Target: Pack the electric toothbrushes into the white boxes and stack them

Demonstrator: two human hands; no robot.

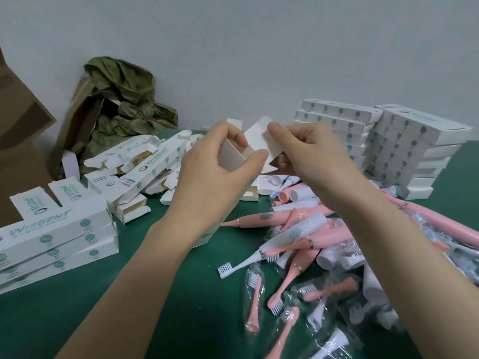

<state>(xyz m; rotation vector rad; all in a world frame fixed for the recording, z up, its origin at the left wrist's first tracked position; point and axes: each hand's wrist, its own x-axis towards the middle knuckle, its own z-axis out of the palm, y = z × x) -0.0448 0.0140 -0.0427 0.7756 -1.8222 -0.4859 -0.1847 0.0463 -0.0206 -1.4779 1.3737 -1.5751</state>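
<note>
Left hand (215, 164): fingers curled round upright white box (231, 158), held above green worktop (39, 320) centre. Right hand (308, 151): thumb and forefinger pinch its top flap (261, 142). Electric toothbrushes (311, 237) heaped near right edge; packed boxes (404, 141) stacked at far right corner.

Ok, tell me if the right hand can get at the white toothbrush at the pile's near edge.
Probably yes, once freed. The right hand is pinching a flap of the white box that the left hand grips. The white toothbrush lies with its head end uncovered.
</note>
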